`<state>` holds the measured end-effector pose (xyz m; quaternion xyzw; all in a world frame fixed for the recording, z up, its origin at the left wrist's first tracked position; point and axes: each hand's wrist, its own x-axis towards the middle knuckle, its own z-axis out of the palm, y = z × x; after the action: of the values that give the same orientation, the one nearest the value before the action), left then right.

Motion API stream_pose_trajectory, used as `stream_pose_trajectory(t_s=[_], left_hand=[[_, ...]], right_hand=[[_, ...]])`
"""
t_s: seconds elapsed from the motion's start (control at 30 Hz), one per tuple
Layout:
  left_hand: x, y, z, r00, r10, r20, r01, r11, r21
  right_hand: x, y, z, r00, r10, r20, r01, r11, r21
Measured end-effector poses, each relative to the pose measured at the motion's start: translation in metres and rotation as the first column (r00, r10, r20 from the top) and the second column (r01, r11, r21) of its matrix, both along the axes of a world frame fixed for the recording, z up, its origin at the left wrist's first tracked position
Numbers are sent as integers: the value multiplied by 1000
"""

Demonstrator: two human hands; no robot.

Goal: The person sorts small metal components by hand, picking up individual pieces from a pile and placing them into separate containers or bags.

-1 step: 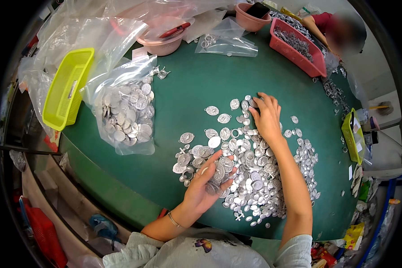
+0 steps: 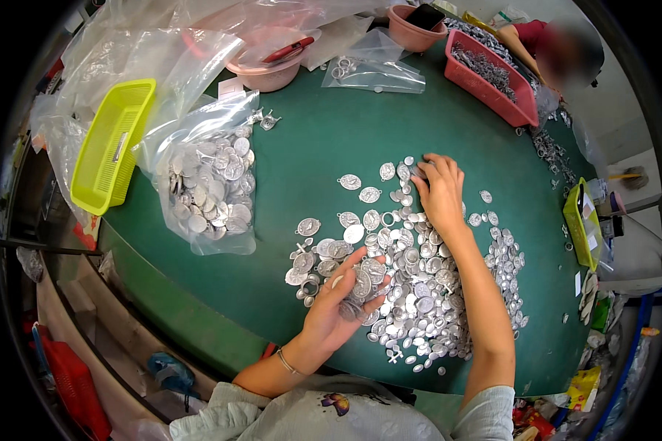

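Note:
My left hand [image 2: 332, 312] is cupped around several silvery oval medals [image 2: 365, 279], thumb on the near side and fingers beneath them. It hovers over the left part of a wide pile of small silvery medals [image 2: 419, 294], with a few crosses and rings mixed in. At the pile's far end my right hand [image 2: 442, 191] reaches down, thumb and fingertips closing on a medal [image 2: 417, 170] that they partly hide. Left of that hand, loose oval medals [image 2: 369, 195] lie singly on the green table [image 2: 301, 162]. Larger medals [image 2: 335, 248] cluster beside my left hand.
A clear plastic bag of round medals [image 2: 213, 191] lies at left, next to a yellow-green basket [image 2: 110, 147]. Pink bowls [image 2: 268, 77], a flat bag with rings [image 2: 375, 73] and a pink bin of metal parts [image 2: 493, 81] stand far off. Another person [image 2: 537, 48] sits at far right.

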<state>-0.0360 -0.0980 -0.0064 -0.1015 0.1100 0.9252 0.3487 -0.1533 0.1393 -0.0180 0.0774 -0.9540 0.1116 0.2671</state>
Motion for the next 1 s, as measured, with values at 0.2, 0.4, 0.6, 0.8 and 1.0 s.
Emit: stream_pose_trajectory(t_s=[0.2,0.4,0.6,0.8,1.0], left_hand=[[2,1,2,1000,28,-11,-28,1000,-3],[3,1,3,999,30,-40,-32,998,-46],[4,1,2,992,38,-120,-42,999,-31],[5,1,3,994,37,-102,-41,998,-44],[5,0,1,995,37,-92,-39,999,-25]], right_hand=[[15,3,8,1000,-24,-7,24,997,-71],[83,-43,56,850,393,351,336,108,-936],[119,-62,63,827,547,133,205,-73,-976],[129,-66,62,826,550,122,164,-28,-986],[132,-64,67,803,583,122,452,-464,-761]])
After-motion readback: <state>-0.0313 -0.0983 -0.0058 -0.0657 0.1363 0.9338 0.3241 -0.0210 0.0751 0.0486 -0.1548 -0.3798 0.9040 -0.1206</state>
